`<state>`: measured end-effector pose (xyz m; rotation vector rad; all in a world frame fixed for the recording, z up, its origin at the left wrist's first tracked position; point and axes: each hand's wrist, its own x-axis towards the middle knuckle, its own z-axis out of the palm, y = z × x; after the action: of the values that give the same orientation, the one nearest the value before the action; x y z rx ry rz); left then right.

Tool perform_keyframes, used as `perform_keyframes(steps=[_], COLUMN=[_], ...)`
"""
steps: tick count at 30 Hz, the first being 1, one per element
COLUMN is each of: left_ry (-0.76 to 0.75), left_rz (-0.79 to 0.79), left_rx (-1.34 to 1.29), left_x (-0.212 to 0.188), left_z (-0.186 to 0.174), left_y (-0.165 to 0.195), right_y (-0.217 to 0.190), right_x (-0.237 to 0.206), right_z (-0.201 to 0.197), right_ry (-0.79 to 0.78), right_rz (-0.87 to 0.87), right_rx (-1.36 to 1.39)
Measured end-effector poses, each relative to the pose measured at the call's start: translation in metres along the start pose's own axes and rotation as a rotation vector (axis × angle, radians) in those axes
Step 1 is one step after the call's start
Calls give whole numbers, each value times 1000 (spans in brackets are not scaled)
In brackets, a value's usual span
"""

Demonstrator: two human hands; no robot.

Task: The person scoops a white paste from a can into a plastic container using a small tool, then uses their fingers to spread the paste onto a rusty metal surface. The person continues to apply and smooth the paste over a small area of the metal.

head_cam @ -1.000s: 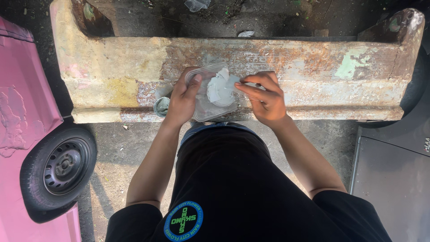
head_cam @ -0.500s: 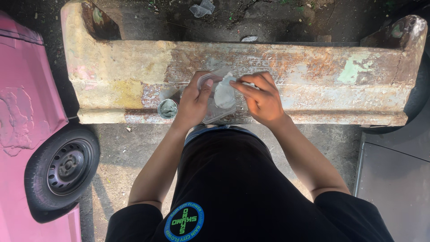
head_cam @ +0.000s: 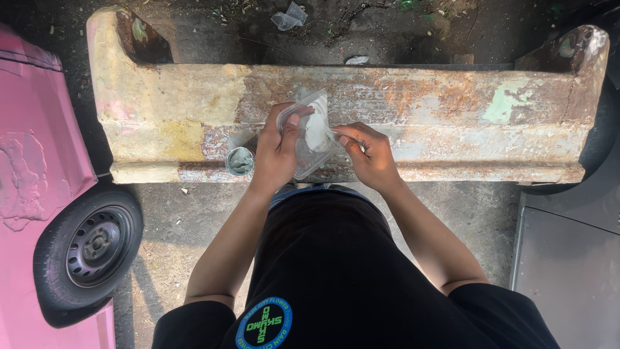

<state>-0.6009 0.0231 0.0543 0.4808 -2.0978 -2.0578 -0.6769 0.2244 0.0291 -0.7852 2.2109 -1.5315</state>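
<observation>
I stand over a long, rusty, paint-flaked metal piece [head_cam: 452,110] that lies on the ground. My left hand [head_cam: 274,152] grips a clear plastic container [head_cam: 309,158] and tilts it up over the metal piece. A lump of whitish-grey paste [head_cam: 316,129] sits inside it. My right hand [head_cam: 371,155] pinches a thin metal tool [head_cam: 341,134] whose tip reaches into the paste. Just left of my left hand, a small round tin [head_cam: 239,161] of grey paste rests on the metal piece's near ledge.
A pink car [head_cam: 39,129] with a black wheel [head_cam: 90,245] stands close on the left. A grey panel [head_cam: 568,271] fills the lower right. Dirt ground with plastic litter [head_cam: 289,16] lies beyond the metal piece.
My hands have drawn closer together. The container is tilted up more steeply, and the tool has gone from beside the paste into it.
</observation>
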Motion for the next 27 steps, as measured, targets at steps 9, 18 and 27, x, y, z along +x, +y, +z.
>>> perform_keyframes(steps=[9,18,27], left_ry=[87,40,71], left_rz=[235,267,266], left_rx=[240,378,290], left_x=[-9,-22,-20], left_z=[18,35,25], left_y=[-18,-28,-48], right_y=[39,22,35], right_x=[-16,-4,-9], right_z=[33,30,23], right_ry=[204,349,247], right_rz=[438,650,546], right_rx=[723,1055,1116])
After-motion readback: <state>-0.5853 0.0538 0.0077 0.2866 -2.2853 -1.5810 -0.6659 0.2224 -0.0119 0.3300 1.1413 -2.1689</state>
